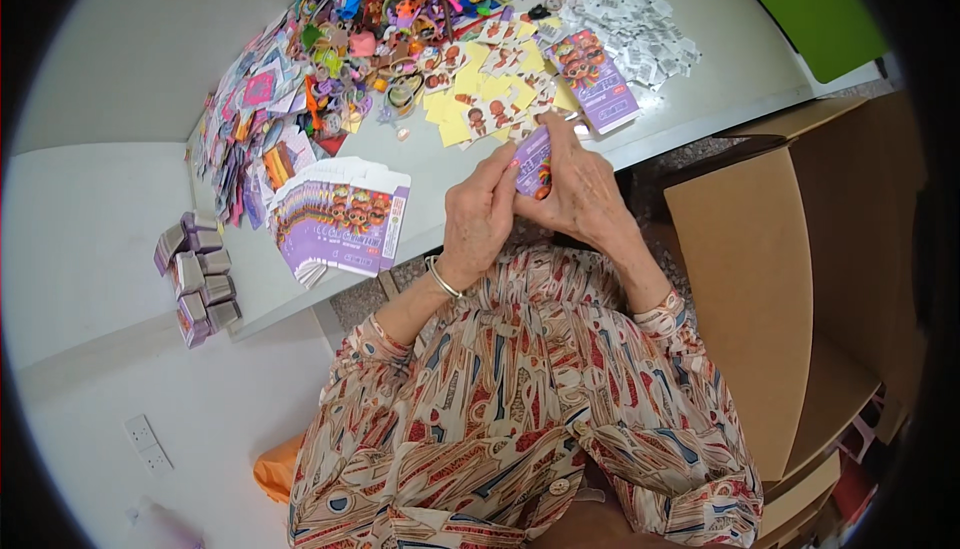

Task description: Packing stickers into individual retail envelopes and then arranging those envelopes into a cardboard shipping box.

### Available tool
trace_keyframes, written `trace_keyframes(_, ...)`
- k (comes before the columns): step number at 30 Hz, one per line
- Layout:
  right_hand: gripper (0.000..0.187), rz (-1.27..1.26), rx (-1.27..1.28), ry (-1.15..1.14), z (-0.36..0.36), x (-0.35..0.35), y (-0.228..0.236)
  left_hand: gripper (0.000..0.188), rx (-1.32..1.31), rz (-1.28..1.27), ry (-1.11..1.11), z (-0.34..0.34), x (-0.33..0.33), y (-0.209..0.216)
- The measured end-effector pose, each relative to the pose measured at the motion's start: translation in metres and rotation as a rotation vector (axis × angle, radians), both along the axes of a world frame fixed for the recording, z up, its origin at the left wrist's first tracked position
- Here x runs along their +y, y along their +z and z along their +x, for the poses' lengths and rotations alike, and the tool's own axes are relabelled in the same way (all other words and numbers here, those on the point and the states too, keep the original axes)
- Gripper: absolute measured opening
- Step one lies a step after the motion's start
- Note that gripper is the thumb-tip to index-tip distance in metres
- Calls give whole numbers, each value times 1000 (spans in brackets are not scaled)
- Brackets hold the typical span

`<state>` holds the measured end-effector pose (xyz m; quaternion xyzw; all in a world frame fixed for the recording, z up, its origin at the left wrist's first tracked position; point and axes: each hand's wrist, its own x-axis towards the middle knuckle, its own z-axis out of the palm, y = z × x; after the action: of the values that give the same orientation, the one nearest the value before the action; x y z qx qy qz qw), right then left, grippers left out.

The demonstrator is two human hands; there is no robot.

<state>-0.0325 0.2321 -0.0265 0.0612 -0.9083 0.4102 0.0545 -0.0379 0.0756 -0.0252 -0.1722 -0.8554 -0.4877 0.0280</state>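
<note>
You hold the small purple box (533,161) between both hands just above the table edge (640,149) — long axis upright. Your left hand (478,219) fingers pinch its left side; your right hand (578,189) wraps the other, equally near.

In my grips: small purple carton (532,161), held between both hands.
Worktop left: fanned stack of flat purple cartons (340,217).
Far right: another flat purple carton (592,79).
Left edge: finished purple boxes (197,279).

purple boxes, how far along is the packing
Done: a handful of closed purple boxes stacked at the table's left edge. In hand: left hand and right hand hold one small purple box. Left: a fanned stack of flat cartons, yellow cards, a toy pile.
</note>
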Motion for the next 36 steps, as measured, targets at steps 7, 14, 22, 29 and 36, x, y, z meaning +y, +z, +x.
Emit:
trace_keyframes(7, 102, 153, 304, -278, -17, 31, 12, 34, -206, 405, 57, -64, -45, 3)
trace_keyframes(14, 80, 374, 94, -435, -47, 48, -29, 43, 240, -92, 101, -68, -25, -3)
trace_keyframes(22, 73, 193, 181, -259, -17, 42, 31, 59, 687, -513, -225, -63, 17, 43)
trace_keyframes(29, 101, -695, 99, -126, -3, 43, 36, 49, 333, -154, -274, -66, 13, 20)
trace_keyframes(36, 92, -640, -122, -174, 0, 19, 18, 54, -30, 83, -246, -42, 33, 2)
